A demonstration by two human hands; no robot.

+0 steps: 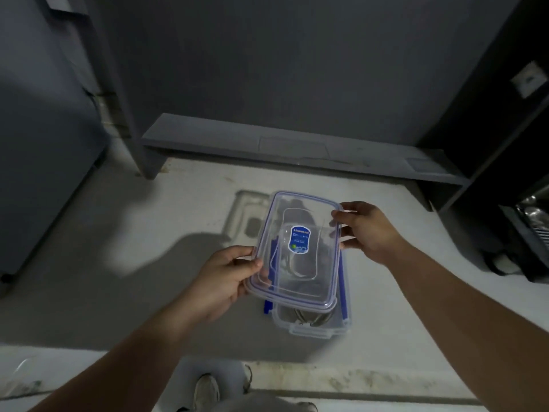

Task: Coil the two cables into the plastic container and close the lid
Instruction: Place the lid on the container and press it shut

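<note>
From the head view, the person holds a clear plastic lid [300, 281] with a blue seal line in the air, just above the open container [312, 330]. The left hand [225, 281] grips the lid's near-left edge, its fingers [242, 253] curled round the rim with the thumb on top. The right hand [368, 230] pinches the far-right edge between thumb and fingertips. The lid is tilted and sits off to the far left of the container, covering most of it but not seated on it. A blue oval label [299, 238] shows at the lid's middle.

The container rests on the pale desk [184, 209], with blue clips along its long sides. Dark coiled cables [309, 318] lie inside it, seen at the uncovered near end. A grey shelf [297, 147] runs along the wall behind. A shoe [206, 391] shows at the bottom edge.
</note>
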